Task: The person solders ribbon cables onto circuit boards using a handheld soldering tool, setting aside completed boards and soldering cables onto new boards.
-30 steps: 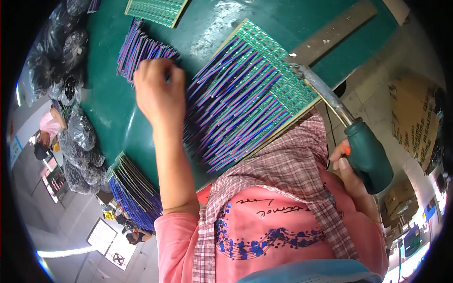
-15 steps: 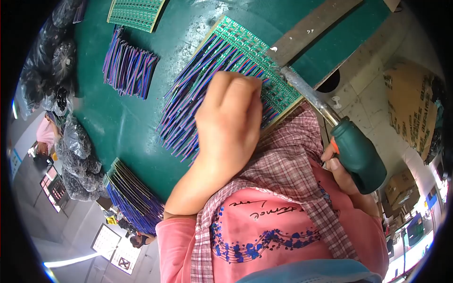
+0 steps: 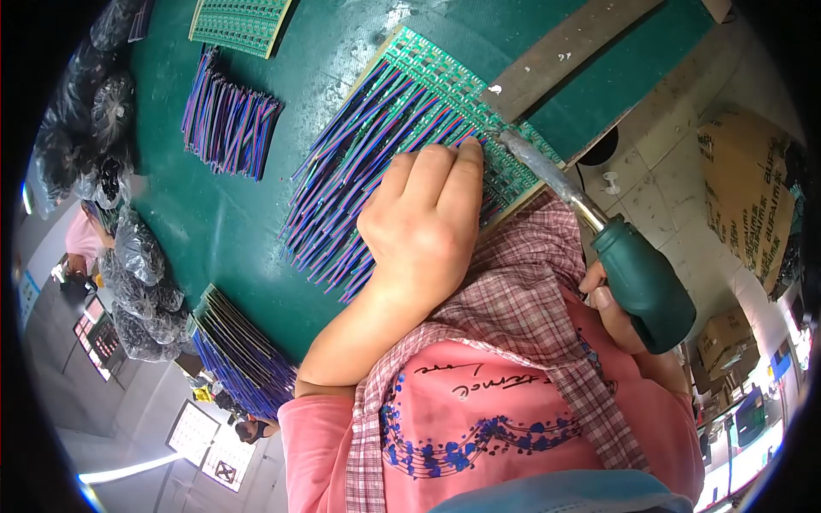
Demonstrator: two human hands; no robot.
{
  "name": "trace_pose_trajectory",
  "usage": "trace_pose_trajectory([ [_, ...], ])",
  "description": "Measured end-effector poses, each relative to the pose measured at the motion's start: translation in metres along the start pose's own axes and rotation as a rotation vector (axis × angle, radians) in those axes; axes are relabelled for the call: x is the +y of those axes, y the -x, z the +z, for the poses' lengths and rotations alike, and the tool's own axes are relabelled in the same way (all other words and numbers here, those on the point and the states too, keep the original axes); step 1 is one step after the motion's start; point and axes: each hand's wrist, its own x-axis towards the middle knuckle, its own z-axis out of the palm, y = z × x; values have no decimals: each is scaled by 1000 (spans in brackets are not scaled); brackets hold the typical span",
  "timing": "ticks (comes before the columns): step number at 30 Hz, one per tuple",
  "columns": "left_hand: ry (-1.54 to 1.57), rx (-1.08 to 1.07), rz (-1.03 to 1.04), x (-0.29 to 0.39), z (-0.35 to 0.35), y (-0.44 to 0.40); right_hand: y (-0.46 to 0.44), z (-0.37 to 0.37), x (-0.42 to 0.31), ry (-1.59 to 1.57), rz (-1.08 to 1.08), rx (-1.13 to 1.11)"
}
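A green circuit board panel [image 3: 445, 73] lies on the table, with rows of blue, purple, red and black wires [image 3: 342, 179] attached and fanning to the left. My left hand [image 3: 423, 214] rests over these wires, its fingers closed on wire ends at the board; the exact wires under the fingertips are hidden. My right hand [image 3: 614, 316] is wrapped around the green handle of a soldering iron [image 3: 646, 282], mostly behind it. The iron's tip reaches the board just right of my left fingertips.
A bundle of loose wires [image 3: 229, 128] lies on the green table [image 3: 231, 227], below another board panel [image 3: 239, 24]. A wired stack [image 3: 239, 355] sits at the near left edge. A metal bar [image 3: 573, 56] crosses the far right. Black plastic bags [image 3: 141, 248] line the left; cardboard boxes [image 3: 748, 188] stand right.
The iron's tip has moved left and slightly up over the board. My left hand has turned, its fingers shifting slightly right toward the tip.
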Motion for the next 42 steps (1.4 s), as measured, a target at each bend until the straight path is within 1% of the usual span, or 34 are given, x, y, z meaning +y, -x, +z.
trace_pose_trajectory([
  [3,13,-8,-6,0,-1,-1,-1,4,2,-49,17,41],
  [9,18,-7,-8,0,-1,-2,-1,-11,-5,-117,-45,-17],
  [14,-3,-2,-6,1,0,-2,7,6,7,-80,17,61],
  [15,-10,2,-3,2,0,-2,1,-2,-2,-73,3,37],
  [18,-18,23,2,1,3,-1,4,-9,-1,-177,0,-48],
  [20,-20,26,2,2,3,-1,8,-9,4,-191,19,-99],
  [21,-22,21,2,2,3,-1,10,-8,6,-150,33,-120],
  [23,-27,18,6,3,3,-1,10,-3,7,-85,37,-78],
  [24,-30,19,9,3,3,-1,8,1,6,-61,27,-18],
  [26,-37,23,17,3,3,-1,5,-1,3,-65,5,3],
  [27,-39,24,22,2,3,-1,3,-8,0,-92,-6,-36],
  [30,-40,25,28,2,3,-1,11,-7,7,-205,16,-53],
  [32,-37,24,27,2,3,-1,16,2,12,-180,9,-7],
  [33,-34,26,26,2,3,0,15,7,13,-111,-16,28],
  [36,-36,30,29,3,4,-1,7,1,4,-27,-37,43],
  [38,-36,28,29,3,3,-1,4,-8,-3,-153,5,8],
  [39,-34,26,27,4,3,-1,5,-11,-6,-286,44,-17],
  [41,-36,27,26,4,3,-1,5,-16,-7,-434,79,-52],
  [42,-41,29,28,3,4,-1,5,-17,-6,-450,74,-61],
])
